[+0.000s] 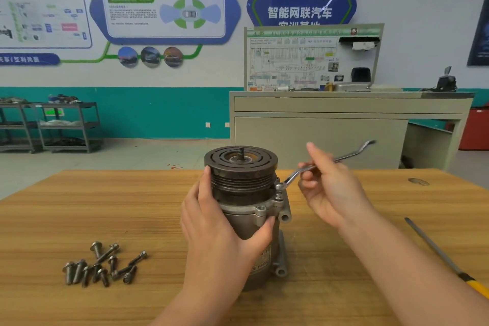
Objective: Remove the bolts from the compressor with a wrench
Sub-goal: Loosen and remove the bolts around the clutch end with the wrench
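The grey cast-metal compressor with its dark grooved pulley [244,209] stood upright on the wooden tabletop [79,206], near the middle of it; it was judged heavy, rigid and not fragile, though its smooth round body could be expected to turn under wrench torque, so a firm hold around the body below the pulley seemed the right place. The left hand [222,230] was wrapped around the compressor's near side, fingers curled up against the pulley and thumb pressed across the housing; the right hand [328,188], just right of the compressor, pinched the shank of a slim offset steel ring wrench [325,164] between thumb and fingers, the other fingers loosely extended. The wrench's ring end was seated on a bolt head [279,189] at the compressor's right flange, just under the pulley rim, which was judged to limit the swing of the handle. A heap of removed steel flange bolts [103,264] lay well to the left of the compressor; a long tool with a yellow handle [449,259] lay well to its right; a beige metal cabinet [330,127] stood behind it.
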A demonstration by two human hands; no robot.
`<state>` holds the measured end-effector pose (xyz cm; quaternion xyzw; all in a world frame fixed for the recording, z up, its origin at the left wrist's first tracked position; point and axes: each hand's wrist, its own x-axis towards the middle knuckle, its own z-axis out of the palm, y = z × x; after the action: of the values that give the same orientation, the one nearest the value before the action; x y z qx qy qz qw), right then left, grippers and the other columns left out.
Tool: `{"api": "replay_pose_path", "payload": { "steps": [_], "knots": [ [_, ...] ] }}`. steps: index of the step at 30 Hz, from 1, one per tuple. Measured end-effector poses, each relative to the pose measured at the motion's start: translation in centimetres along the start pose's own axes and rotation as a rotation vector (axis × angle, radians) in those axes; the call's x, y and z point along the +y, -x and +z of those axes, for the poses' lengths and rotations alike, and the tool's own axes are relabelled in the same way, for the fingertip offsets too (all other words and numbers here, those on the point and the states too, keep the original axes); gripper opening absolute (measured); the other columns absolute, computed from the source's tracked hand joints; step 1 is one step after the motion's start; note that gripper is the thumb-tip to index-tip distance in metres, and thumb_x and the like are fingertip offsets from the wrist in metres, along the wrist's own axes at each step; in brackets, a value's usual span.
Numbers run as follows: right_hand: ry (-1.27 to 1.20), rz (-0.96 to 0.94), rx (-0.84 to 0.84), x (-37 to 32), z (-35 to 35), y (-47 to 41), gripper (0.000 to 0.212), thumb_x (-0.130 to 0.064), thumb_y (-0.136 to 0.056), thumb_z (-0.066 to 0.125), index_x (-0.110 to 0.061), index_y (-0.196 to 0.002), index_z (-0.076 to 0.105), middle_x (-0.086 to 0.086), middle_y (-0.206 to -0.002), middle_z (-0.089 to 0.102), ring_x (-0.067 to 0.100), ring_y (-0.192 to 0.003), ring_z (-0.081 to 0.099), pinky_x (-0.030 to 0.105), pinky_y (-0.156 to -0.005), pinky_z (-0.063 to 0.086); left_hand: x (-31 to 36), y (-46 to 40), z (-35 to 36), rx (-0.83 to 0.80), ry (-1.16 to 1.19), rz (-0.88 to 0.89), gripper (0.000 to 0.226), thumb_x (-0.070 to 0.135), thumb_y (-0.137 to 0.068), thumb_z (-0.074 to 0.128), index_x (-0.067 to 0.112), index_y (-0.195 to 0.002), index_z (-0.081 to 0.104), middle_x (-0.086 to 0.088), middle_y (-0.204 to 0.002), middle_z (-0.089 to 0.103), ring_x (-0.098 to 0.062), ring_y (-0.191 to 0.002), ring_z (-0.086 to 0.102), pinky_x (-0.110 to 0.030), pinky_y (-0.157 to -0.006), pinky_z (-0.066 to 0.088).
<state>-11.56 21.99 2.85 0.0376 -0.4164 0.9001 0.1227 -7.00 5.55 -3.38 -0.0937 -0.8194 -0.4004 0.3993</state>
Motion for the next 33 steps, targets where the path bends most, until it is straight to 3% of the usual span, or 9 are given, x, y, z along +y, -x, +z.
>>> {"api": "replay_pose_path", "payload": {
  "steps": [2, 5, 7, 12, 20, 22, 25, 30, 33],
  "knots": [
    [0.048, -0.221, -0.01, -0.8, 0.5, 0.6, 0.028, -0.016, -0.093, 0.062, -0.014, -0.069, 0.047, 0.004, -0.056, 0.06, 0.008, -0.04, 0.054, 0.017, -0.035, 0.039, -0.1, -0.1, 0.0, -0.003, 0.011, -0.001, 0.116, 0.05, -0.06, 0.076, 0.014, -0.153, 0.015, -0.008, -0.141, 0.034, -0.024, -0.132, 0.028, -0.053, -0.112, 0.029],
    [0.381, -0.675, -0.004, -0.9, 0.9, 2.6, 0.036, -0.007, -0.093, 0.059, -0.01, -0.062, 0.042, 0.007, -0.052, 0.061, 0.016, -0.037, 0.056, 0.021, -0.036, 0.04, -0.2, -0.1, 0.0, 0.002, 0.016, -0.001, 0.116, 0.053, -0.061, 0.073, 0.015, -0.153, 0.014, -0.007, -0.141, 0.033, -0.022, -0.133, 0.026, -0.052, -0.113, 0.028],
    [0.574, -0.86, -0.007, -0.2, 0.8, 3.8, 0.034, -0.011, -0.092, 0.059, -0.004, -0.062, 0.045, 0.008, -0.053, 0.063, 0.014, -0.036, 0.057, 0.02, -0.038, 0.043, -0.2, -0.1, 0.1, 0.002, 0.008, 0.0, 0.116, 0.051, -0.061, 0.075, 0.012, -0.152, 0.016, -0.009, -0.14, 0.035, -0.025, -0.133, 0.028, -0.053, -0.112, 0.029],
    [0.788, -1.047, -0.044, 1.4, 0.6, 5.1, 0.04, -0.018, -0.094, 0.057, -0.001, -0.06, 0.046, 0.008, -0.049, 0.056, 0.007, -0.046, 0.06, 0.033, -0.046, 0.049, -0.1, -0.1, 0.1, 0.002, 0.0, 0.003, 0.116, 0.047, -0.062, 0.079, 0.008, -0.152, 0.018, -0.013, -0.14, 0.036, -0.029, -0.132, 0.03, -0.052, -0.112, 0.028],
    [0.954, -1.272, -0.025, 2.4, 1.2, 7.2, 0.036, -0.011, -0.094, 0.053, -0.015, -0.061, 0.039, 0.009, -0.057, 0.049, 0.028, -0.046, 0.056, 0.036, -0.04, 0.043, 0.0, -0.1, 0.1, 0.007, 0.012, 0.0, 0.115, 0.047, -0.062, 0.079, 0.006, -0.151, 0.019, -0.015, -0.141, 0.036, -0.031, -0.133, 0.031, -0.053, -0.112, 0.029],
    [0.93, -1.229, 0.035, 2.6, 1.5, 7.4, 0.034, -0.011, -0.093, 0.054, -0.017, -0.063, 0.038, 0.01, -0.057, 0.05, 0.027, -0.047, 0.058, 0.036, -0.04, 0.045, -0.1, -0.1, 0.1, 0.007, 0.002, 0.004, 0.115, 0.046, -0.062, 0.079, 0.006, -0.151, 0.018, -0.015, -0.142, 0.036, -0.031, -0.133, 0.03, -0.054, -0.112, 0.029],
    [0.739, -0.972, 0.069, 2.7, 0.9, 7.5, 0.036, -0.01, -0.094, 0.059, -0.016, -0.063, 0.041, 0.004, -0.054, 0.057, 0.013, -0.047, 0.062, 0.026, -0.043, 0.049, -0.2, -0.1, 0.1, 0.014, -0.005, 0.004, 0.115, 0.045, -0.063, 0.08, 0.005, -0.151, 0.019, -0.016, -0.14, 0.037, -0.031, -0.132, 0.031, -0.053, -0.112, 0.029],
    [0.066, -0.125, 0.04, 0.5, -0.8, 3.8, 0.018, -0.008, -0.093, 0.06, -0.008, -0.077, 0.051, 0.002, -0.057, 0.063, 0.007, -0.044, 0.057, 0.014, -0.041, 0.045, -0.1, -0.1, -0.1, -0.01, 0.01, -0.009, 0.115, 0.052, -0.062, 0.073, 0.008, -0.152, 0.017, -0.012, -0.141, 0.034, -0.028, -0.133, 0.028, -0.053, -0.113, 0.028],
    [0.055, -0.064, -0.011, -0.5, -0.4, 1.5, 0.026, -0.012, -0.093, 0.061, -0.013, -0.071, 0.048, 0.003, -0.058, 0.062, 0.005, -0.043, 0.055, 0.013, -0.039, 0.042, -0.2, 0.0, -0.2, -0.022, 0.001, -0.004, 0.115, 0.053, -0.062, 0.073, 0.009, -0.152, 0.016, -0.011, -0.143, 0.033, -0.026, -0.134, 0.027, -0.052, -0.113, 0.028]
  ]
}}
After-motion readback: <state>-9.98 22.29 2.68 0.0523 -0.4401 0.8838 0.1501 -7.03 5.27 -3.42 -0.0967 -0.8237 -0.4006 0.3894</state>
